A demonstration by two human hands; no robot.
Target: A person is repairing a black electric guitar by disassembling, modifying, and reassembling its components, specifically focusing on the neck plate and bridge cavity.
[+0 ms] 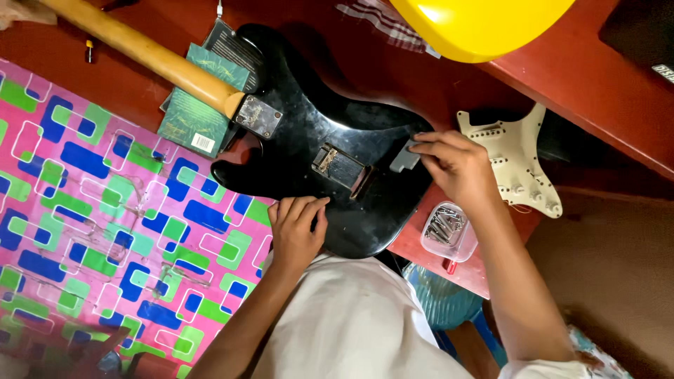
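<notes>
A black electric guitar body lies face down on a red table, its wooden neck running to the upper left. A metal neck plate and an open rectangular cavity show on its back. My left hand rests flat on the body's near edge, fingers together. My right hand pinches a small grey rectangular piece at the body's right end.
A cream pickguard with pickups and knobs lies right of the guitar. A clear plastic box of screws sits near my right wrist. Green booklets lie under the neck joint. A pink patterned cloth covers the left; a yellow object hangs above.
</notes>
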